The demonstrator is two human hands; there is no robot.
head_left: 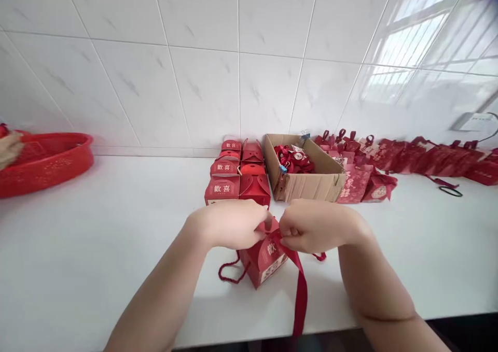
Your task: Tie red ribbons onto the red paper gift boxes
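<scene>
A small red gift box (261,261) with white characters stands on the white counter (116,248) right in front of me. My left hand (229,223) and my right hand (315,226) are both closed over its top, pinching a dark red ribbon (299,290). The ribbon's long tail hangs down over the counter's front edge. A red cord handle (229,274) loops out at the box's left side, and another bit of cord shows at the right.
Two rows of finished red boxes (237,173) stand behind, against the tiled wall. Beside them an open cardboard carton (311,183) holds red ribbons. Flat red boxes (408,157) lie along the back right. A red basket (42,163) sits far left.
</scene>
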